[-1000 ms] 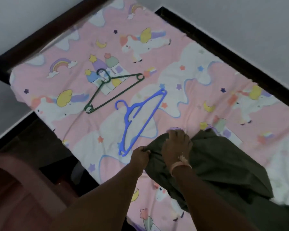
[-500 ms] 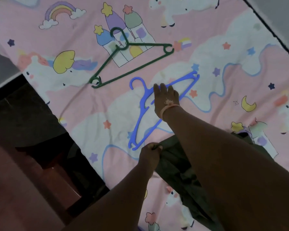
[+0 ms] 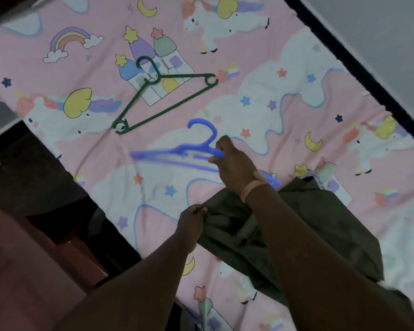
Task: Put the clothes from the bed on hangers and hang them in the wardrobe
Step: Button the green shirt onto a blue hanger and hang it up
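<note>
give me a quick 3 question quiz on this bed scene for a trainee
1. True or false: the right hand holds the blue hanger.
2. Which thing lies untouched on the bedsheet? A) green hanger B) olive garment C) blue hanger
3. Fill in: the left hand grips the edge of the ____.

Key
1. True: its fingers curl round the hanger near the neck, and the hanger is blurred.
2. A: no hand is near it.
3. Olive garment.
</note>
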A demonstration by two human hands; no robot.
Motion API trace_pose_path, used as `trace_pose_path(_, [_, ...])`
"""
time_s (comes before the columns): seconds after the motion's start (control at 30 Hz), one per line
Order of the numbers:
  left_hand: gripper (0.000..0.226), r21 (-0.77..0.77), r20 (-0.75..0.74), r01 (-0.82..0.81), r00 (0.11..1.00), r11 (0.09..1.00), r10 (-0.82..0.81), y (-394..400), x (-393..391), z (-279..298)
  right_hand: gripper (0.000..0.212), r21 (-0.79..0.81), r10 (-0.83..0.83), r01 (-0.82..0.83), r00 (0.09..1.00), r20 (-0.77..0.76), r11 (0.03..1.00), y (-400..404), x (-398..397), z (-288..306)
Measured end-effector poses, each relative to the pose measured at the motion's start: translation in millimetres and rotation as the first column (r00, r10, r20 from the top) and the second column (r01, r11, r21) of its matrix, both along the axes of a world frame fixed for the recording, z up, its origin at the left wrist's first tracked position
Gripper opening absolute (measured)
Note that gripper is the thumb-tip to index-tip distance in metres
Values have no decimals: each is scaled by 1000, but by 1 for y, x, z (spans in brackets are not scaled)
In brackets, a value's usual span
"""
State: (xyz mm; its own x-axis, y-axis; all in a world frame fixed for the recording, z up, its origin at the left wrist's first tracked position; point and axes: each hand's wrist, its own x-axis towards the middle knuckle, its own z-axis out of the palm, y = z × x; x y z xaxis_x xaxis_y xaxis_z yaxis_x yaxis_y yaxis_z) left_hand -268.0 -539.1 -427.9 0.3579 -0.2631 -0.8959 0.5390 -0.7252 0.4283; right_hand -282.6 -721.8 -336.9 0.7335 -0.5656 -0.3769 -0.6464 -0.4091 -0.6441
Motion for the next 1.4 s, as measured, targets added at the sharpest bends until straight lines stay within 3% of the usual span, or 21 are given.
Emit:
trace_pose_path(0.07, [17,-62,-7,-26,1000,998,25,1,-8,12,26,66,-196,188,968,156,980,5,-25,31])
trace_pose_path(0.13, [21,-125,-28,-82,996,989,79,0,-12,25,30,132,-300,279,935,186,951,12,-56,56])
trace_pose_path(0.2, [25,-145,-54,-146,989,979,139,1,-15,37,46,94,-314,303,939,139,948,25,-93,71])
trace_pose_path(0.33, [36,-156,-162,-282,953,947,257,-4,-11,62,47,36,-404,403,914,47,915,63,-161,85])
trace_pose_path(0.57, [36,-243,-96,-218,975,945,201,-13,-12,142,39,-171,-572,565,820,15,807,111,-262,129])
trace_pose_path(0.67, [34,-331,-76,-200,980,922,185,-26,-19,183,39,-199,-569,553,821,-32,809,107,-284,150])
trace_pose_path(0.73, [32,-384,-64,-118,993,916,101,-41,-26,218,41,-201,-545,525,837,-55,827,100,-286,167])
trace_pose_path(0.83, [24,-423,77,162,987,892,-143,-59,-42,262,40,-247,-506,476,859,-76,844,91,-271,198])
trace_pose_path(0.93, [17,-454,317,482,873,750,-369,-70,-62,303,31,-299,-455,409,884,-105,862,88,-247,229])
trace_pose_path(1.0, [18,-496,404,559,826,664,-394,-75,-80,334,27,-304,-482,429,868,-123,850,87,-237,249])
trace_pose_path(1.1, [19,-546,456,598,800,587,-390,-82,-101,369,34,-305,-583,552,813,-12,776,90,-234,279])
trace_pose_path(1.17, [16,-494,565,733,679,468,-469,-90,-107,389,34,-276,-617,614,782,86,739,91,-243,301])
trace_pose_path(1.2, [15,-406,637,828,560,387,-530,-97,-109,398,31,-248,-631,638,767,116,729,90,-250,311])
trace_pose_path(1.27, [14,-25,789,971,164,236,-591,-111,-116,417,11,-254,-660,665,742,119,702,82,-263,326])
trace_pose_path(1.3, [11,186,817,960,-34,207,-575,-118,-123,432,3,-253,-679,684,724,122,684,78,-270,337])
trace_pose_path(1.33, [10,332,812,921,-171,201,-558,-125,-132,446,6,-224,-706,718,693,148,659,75,-276,347])
trace_pose_path(1.4, [15,410,794,899,-270,153,-545,-139,-152,475,7,-125,-760,786,617,204,605,69,-289,371])
